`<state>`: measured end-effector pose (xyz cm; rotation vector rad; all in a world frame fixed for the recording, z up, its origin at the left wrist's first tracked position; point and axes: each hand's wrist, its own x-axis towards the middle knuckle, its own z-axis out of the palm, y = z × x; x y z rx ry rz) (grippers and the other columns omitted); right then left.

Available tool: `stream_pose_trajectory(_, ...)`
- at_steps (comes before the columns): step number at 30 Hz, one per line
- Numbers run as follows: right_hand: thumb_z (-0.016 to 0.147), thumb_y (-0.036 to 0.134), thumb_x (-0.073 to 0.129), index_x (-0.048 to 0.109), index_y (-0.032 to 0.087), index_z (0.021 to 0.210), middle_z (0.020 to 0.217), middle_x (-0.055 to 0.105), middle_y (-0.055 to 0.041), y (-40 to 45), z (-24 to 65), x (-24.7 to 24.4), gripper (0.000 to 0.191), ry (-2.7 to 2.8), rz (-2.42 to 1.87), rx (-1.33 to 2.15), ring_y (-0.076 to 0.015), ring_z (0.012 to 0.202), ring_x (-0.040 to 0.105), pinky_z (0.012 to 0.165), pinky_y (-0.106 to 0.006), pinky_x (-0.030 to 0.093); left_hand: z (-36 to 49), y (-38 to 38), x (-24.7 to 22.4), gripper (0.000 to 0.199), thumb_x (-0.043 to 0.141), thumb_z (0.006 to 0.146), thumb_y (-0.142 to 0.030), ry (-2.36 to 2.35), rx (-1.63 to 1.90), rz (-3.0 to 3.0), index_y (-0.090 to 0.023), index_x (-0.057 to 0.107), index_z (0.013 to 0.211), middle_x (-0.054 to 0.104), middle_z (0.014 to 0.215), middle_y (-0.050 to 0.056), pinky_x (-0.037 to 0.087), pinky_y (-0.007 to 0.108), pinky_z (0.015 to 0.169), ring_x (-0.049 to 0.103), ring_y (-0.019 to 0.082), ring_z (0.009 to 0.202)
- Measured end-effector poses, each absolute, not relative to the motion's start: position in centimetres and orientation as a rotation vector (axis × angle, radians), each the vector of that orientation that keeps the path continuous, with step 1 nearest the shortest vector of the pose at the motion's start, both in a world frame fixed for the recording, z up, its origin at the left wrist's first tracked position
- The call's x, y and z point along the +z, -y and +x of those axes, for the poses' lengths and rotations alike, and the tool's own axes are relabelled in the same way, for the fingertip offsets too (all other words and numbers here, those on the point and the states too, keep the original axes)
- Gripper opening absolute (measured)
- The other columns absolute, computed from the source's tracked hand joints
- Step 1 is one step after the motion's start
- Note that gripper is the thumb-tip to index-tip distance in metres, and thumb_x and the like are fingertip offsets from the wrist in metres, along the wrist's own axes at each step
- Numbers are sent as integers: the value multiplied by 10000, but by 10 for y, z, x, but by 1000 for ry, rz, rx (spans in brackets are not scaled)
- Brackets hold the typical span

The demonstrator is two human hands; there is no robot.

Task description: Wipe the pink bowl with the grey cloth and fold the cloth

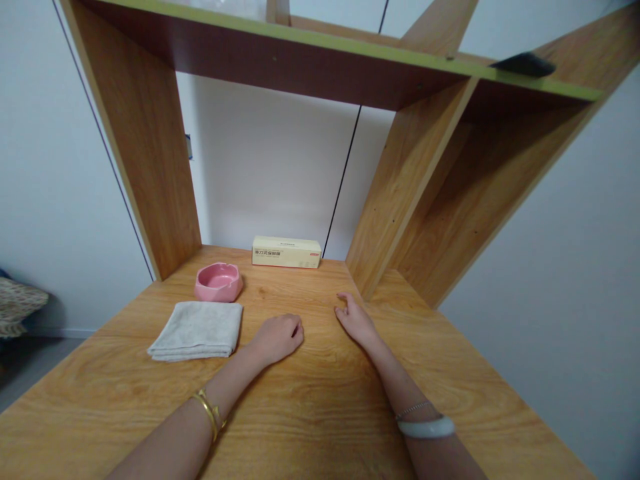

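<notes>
My left hand (281,337) rests on the wooden desk (310,413) with its fingers curled into a loose fist, and nothing shows in it. To its left lies a folded grey cloth (200,328), close to my wrist but apart from the hand. My right hand (356,321) is over the desk further right, thumb and index finger apart, with no object between them. Behind the cloth sits a pink faceted ashtray (219,283). A cream cling film box (286,253) with printed lettering lies against the back wall, beyond both hands.
A wooden shelf (300,53) spans above the desk, held by a left side panel (140,133) and a right upright divider (415,180). A dark object (525,65) sits on the shelf's right end. Patterned fabric (20,303) shows at far left, beyond the desk.
</notes>
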<state>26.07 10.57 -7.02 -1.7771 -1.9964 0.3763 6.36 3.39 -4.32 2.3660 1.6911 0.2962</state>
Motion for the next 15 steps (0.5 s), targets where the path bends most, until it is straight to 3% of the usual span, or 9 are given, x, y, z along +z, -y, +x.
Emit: stream_pose_trajectory(15, 819, 258, 410, 432, 162, 1176, 719, 591, -29, -104, 259, -69, 370, 2014, -1812, 317, -167, 676, 563, 558, -248, 312, 64, -33, -43, 274, 310, 829, -271, -1690, 282, 2385, -180, 569, 835, 648, 884, 86, 421, 294, 674, 599, 205, 797)
